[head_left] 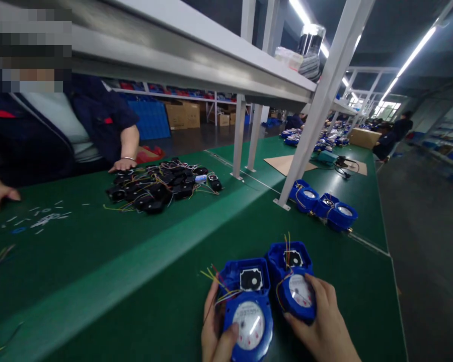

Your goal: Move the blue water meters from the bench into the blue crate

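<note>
Two blue meters on the green bench: left hand grips one, right hand clasps the other.

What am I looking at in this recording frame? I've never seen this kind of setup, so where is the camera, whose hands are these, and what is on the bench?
The single picture comes from a camera worn on a person's head, looking down at a green workbench.

At the bottom, the left hand grips one blue meter housing with a round dial and loose coloured wires. The right hand grips a second blue meter housing beside it.

Further back lie a pile of small black wired parts and a row of more blue meters.

Across the bench sits a co-worker, one hand resting by the pile.
</note>
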`<state>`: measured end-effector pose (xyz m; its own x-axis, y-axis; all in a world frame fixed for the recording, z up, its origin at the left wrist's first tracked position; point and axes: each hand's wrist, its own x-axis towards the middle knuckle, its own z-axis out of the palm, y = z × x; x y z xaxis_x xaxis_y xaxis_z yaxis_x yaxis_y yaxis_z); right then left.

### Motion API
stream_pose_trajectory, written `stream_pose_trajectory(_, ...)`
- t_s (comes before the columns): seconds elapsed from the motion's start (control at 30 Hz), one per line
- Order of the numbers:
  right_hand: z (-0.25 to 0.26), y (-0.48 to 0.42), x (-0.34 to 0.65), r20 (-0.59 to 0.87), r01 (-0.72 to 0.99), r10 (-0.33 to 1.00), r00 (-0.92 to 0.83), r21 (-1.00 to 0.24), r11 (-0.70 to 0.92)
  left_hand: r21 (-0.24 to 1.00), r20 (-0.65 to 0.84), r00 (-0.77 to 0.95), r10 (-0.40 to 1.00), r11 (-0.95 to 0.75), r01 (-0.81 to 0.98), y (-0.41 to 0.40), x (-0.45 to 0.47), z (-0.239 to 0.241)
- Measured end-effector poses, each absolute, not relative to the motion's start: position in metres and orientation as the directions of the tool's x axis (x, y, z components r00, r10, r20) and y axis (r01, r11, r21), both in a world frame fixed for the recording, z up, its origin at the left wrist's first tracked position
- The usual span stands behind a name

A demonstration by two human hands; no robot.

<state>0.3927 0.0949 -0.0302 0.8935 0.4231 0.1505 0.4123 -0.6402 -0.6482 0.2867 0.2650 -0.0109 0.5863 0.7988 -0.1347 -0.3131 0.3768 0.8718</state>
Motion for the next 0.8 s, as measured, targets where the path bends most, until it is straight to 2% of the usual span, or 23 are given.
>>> stream_pose_trajectory(0.13, -0.026, 0.044, 0.346, 0.115, 0.415, 0.438, 0.892, -0.593, -0.69, 0.9, -0.063, 0.61, 0.79, 0.309, -0.307, 0.264, 0.29, -0.01)
stream_pose_trajectory(0.3, 0.018, 0.03, 0.374, 0.239, 0.501, 0.457, 0.857, -0.597, -0.627, 0.89, -0.133, 0.692, 0.71, 0.393, -0.233, 0.264, 0.295, -0.004)
stream_pose_trajectory(0.43, 0.047, 0.051, 0.408, 0.055, 0.527, 0.632, 0.773, -0.61, -0.591, 0.874, -0.159, 0.724, 0.671, 0.437, -0.214, 0.263, 0.294, -0.002)
stream_pose_trajectory(0.5, 0.052, 0.062, 0.413, 0.015, 0.525, 0.654, 0.756, -0.61, -0.593, 0.87, -0.168, 0.731, 0.661, 0.449, -0.206, 0.263, 0.293, -0.001)
stream_pose_trajectory(0.63, 0.054, 0.073, 0.408, 0.04, 0.504, 0.622, 0.782, -0.628, -0.593, 0.875, -0.163, 0.74, 0.652, 0.443, -0.197, 0.262, 0.292, 0.003)
stream_pose_trajectory(0.8, 0.046, 0.079, 0.411, 0.122, 0.604, 0.706, 0.697, -0.63, -0.487, 0.871, -0.171, 0.736, 0.655, 0.449, -0.198, 0.262, 0.291, 0.006)
